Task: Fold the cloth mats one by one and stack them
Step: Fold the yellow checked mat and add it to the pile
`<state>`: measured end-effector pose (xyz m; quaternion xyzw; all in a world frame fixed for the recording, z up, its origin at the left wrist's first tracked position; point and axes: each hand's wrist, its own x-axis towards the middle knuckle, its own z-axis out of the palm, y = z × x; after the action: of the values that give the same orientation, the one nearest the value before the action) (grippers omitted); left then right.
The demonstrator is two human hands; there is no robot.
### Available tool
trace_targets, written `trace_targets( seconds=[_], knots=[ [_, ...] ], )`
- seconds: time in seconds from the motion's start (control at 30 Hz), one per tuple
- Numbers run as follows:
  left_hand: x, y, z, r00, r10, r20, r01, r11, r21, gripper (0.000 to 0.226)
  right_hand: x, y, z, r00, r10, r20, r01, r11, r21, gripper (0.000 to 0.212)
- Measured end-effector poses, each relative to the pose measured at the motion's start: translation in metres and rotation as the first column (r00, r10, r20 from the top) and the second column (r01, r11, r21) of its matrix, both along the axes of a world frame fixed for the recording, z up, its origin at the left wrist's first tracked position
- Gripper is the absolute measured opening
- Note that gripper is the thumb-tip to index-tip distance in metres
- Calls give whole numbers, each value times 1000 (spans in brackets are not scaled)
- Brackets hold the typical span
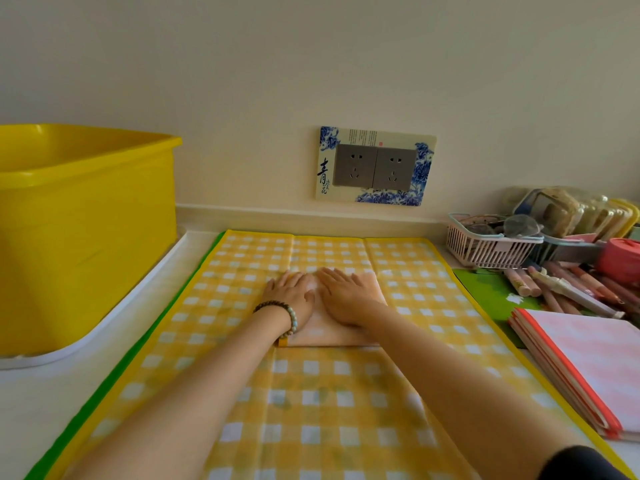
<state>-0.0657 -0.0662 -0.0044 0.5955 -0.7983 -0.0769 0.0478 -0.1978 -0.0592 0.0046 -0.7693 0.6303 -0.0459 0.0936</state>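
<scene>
In the middle of the yellow-and-white checked cloth mat (311, 393), the left hand (291, 296) and right hand (346, 296) are pressing flat on the folded peach cloth mat (332, 336), each grip wide and holding nothing, so its folds may be popping open when they let go.

A folded peach mat (327, 333), apparently square, lies centred on the yellow-checked mat (311, 393).

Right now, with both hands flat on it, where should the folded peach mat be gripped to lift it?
Probably the near edge, from the person's side. The folded peach mat lies flat on the yellow checked mat; the left hand and right hand cover its middle, while that layered edge lies bare. Pinching it there should keep the folds together.
</scene>
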Motion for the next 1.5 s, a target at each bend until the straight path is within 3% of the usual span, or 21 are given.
trace_targets(
  seconds=[0.27, 0.5, 0.63, 0.77, 0.83, 1.03, 1.27, 1.4, 1.5],
  knots=[
    [2, -1, -2, 1000, 5, -18, -5, 1000, 4, 53, -38, 5, -4, 994, -112, -17, 111, 992, -52, 64],
    [1, 0, 0, 1000, 11, -8, -11, 1000, 23, 53, -77, 12, -4, 979, -202, -18, 203, 979, 19, 67],
    [4, 1, 2, 994, 1, -109, 2, 1000, 31, 54, -77, 14, 1, 964, -236, 119, 236, 972, 13, 67],
    [16, 6, 6, 965, 21, -261, -14, 1000, 28, 58, -80, 24, 14, 789, -297, 538, 315, 947, 61, 65],
    [25, 11, 5, 961, 52, -273, -38, 998, 57, 64, -85, 32, 21, 692, -302, 656, 324, 942, 91, 64],
    [41, 28, -6, 990, 72, -125, -67, 997, 43, 67, -87, 44, 33, 635, -427, 644, 341, 903, 262, 66],
    [33, 40, -3, 994, 107, -27, -107, 994, 21, 66, -75, 46, 38, 649, -556, 520, 421, 831, 364, 54],
    [33, 41, -3, 995, 103, -10, -103, 994, 20, 67, -67, 43, 41, 577, -608, 545, 441, 794, 419, 53],
    [34, 42, -2, 995, 99, -19, -99, 995, 15, 67, -61, 43, 39, 453, -592, 667, 388, 804, 451, 49]
  ],
)
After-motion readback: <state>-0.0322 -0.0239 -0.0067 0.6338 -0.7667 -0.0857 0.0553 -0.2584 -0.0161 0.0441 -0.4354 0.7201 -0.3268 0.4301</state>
